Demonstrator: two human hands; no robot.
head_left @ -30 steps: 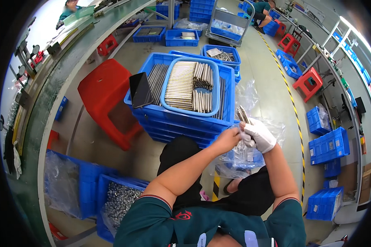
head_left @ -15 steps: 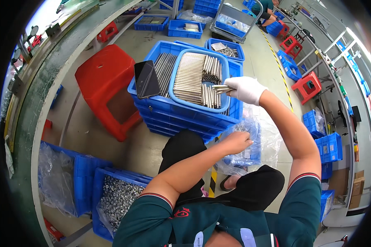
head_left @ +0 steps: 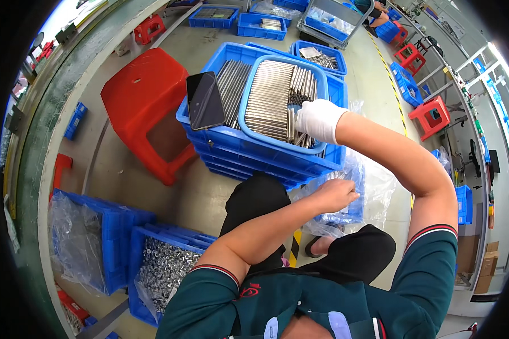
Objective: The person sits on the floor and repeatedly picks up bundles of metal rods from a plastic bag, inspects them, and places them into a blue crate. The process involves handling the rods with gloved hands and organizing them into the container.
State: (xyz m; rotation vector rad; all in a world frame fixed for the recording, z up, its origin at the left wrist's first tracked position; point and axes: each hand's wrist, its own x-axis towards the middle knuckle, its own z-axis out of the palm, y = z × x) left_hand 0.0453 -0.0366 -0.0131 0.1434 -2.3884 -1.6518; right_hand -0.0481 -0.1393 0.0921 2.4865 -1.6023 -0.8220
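One black phone, one red stool left of the rods

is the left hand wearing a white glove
No, the left hand is bare, while the right hand wears the white glove.

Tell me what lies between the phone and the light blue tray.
In the head view, thin grey rods lie side by side between the phone and the tray.

One phone, one light-blue tray
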